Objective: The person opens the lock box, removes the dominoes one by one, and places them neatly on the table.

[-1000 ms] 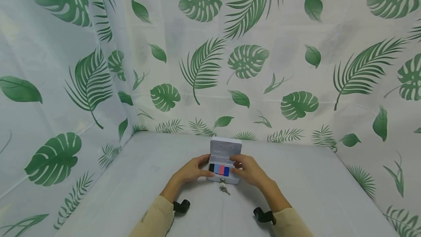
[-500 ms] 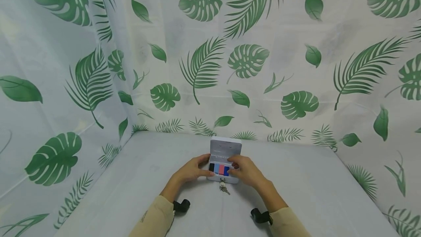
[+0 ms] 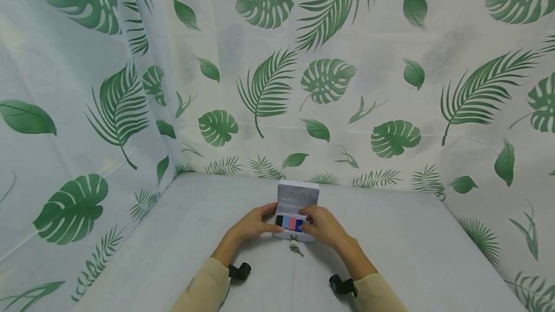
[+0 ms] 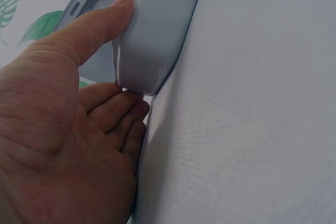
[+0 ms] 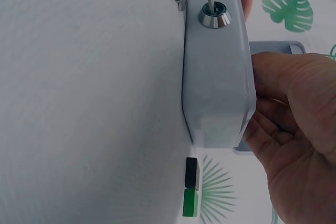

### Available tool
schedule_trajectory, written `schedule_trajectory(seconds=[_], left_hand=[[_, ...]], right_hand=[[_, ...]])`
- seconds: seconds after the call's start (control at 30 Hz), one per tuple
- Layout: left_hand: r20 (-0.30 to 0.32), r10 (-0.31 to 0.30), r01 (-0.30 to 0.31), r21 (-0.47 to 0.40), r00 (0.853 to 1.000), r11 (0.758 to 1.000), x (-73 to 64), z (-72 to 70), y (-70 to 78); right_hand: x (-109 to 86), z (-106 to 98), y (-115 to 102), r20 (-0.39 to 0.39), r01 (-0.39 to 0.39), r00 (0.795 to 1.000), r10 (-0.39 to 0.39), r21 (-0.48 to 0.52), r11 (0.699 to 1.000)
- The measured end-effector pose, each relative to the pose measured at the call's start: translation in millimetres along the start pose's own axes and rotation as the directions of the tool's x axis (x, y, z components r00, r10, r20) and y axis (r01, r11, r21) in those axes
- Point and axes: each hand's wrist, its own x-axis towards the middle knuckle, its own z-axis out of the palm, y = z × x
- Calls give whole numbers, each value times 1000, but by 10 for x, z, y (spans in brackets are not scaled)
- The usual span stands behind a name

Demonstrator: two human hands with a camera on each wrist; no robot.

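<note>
A small pale grey metal cash box [image 3: 296,237] stands on the table with its lid [image 3: 297,195] raised. Inside, a black block [image 3: 279,220], a light blue block [image 3: 285,222], a pink block [image 3: 292,224] and a dark blue block [image 3: 298,226] lie in a row. My left hand [image 3: 255,223] grips the left end, thumb over the front rim and fingers round the side. Bent over the right end, my right hand [image 3: 326,225] has its thumb at the dark blue block. Its fingertips are hidden inside the box in the right wrist view; whether they pinch anything I cannot tell.
A key in the front lock [image 5: 214,15] carries a ring with a second key [image 3: 297,250]. Past the box's right end, the right wrist view shows another black block [image 5: 191,172] and a green block [image 5: 190,202]. Leaf-patterned curtains [image 3: 277,100] border the white table [image 3: 243,278].
My right hand has shifted slightly left, bringing its thumb from beside the dark blue block onto its edge. My left hand and the box have stayed still.
</note>
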Motion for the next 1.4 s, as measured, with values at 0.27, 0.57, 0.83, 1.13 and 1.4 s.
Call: schedule_trajectory(seconds=[0.27, 0.57, 0.83, 1.13, 1.4], left_hand=[[-1, 4, -4, 1, 1000, 1000, 6, 5, -11], [-3, 3, -3, 9, 1000, 1000, 2, 4, 8], [-4, 4, -4, 10, 1000, 1000, 6, 4, 12], [-1, 7, -7, -4, 1000, 1000, 0, 5, 3], [-8, 6, -6, -3, 1000, 1000, 0, 5, -2]], right_hand=[[19, 20, 10, 1, 49, 999, -49, -45, 998], [38, 32, 4, -5, 60, 998, -61, -57, 997], [60, 71, 22, -14, 75, 997, -77, -100, 992], [84, 99, 31, -9, 84, 996, -86, -119, 989], [108, 109, 48, -2, 157, 987, -159, -143, 977]])
